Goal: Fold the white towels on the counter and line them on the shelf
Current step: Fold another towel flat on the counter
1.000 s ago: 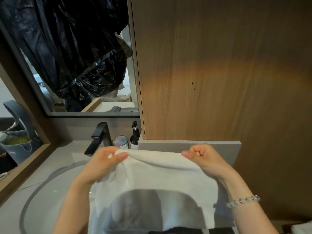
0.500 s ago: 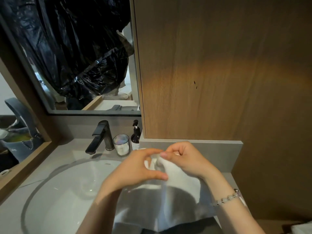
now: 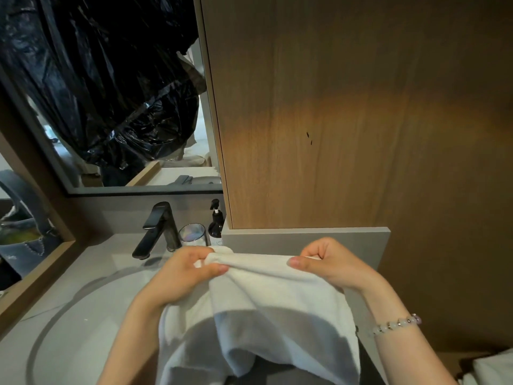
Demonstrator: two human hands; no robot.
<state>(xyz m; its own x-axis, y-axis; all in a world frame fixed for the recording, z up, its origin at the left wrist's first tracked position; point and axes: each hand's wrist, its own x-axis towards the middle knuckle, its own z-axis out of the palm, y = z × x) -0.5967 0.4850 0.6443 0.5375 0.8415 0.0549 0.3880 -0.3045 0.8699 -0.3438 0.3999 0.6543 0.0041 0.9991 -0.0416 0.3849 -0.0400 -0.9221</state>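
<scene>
Grey worktop [image 3: 83, 276], sink: left hand [image 3: 186, 276] and right hand [image 3: 330, 265] pinch soft white terry towel [image 3: 277, 301] by top corners; limp, light.

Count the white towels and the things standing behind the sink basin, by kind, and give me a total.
white towels: 2, the held towel pinched by left hand and right hand, and a second towel cut off at lower right
black faucet: 1
glass tumbler: 1
dark pump bottle: 1
total: 5
</scene>
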